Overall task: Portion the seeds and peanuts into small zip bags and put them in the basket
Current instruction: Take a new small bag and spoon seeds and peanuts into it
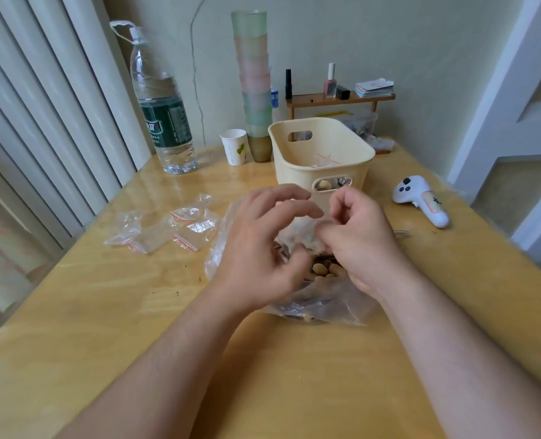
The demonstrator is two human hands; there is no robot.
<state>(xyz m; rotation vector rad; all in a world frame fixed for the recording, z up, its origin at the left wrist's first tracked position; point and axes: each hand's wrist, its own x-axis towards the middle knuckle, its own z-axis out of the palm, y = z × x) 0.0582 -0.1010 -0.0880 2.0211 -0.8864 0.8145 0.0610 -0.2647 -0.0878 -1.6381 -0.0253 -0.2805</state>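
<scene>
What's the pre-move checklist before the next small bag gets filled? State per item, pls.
1. Big bag of peanuts and seeds open under both hands: ok.
2. Empty zip bags within reach, left of it: ok.
3. Small bag in the left hand: cannot tell.
4. Right hand has fingers curled over the big bag; contents: cannot tell.
5. Basket upright behind the hands, top open: ok.
6. White controller lies off to the right, clear: ok.
</scene>
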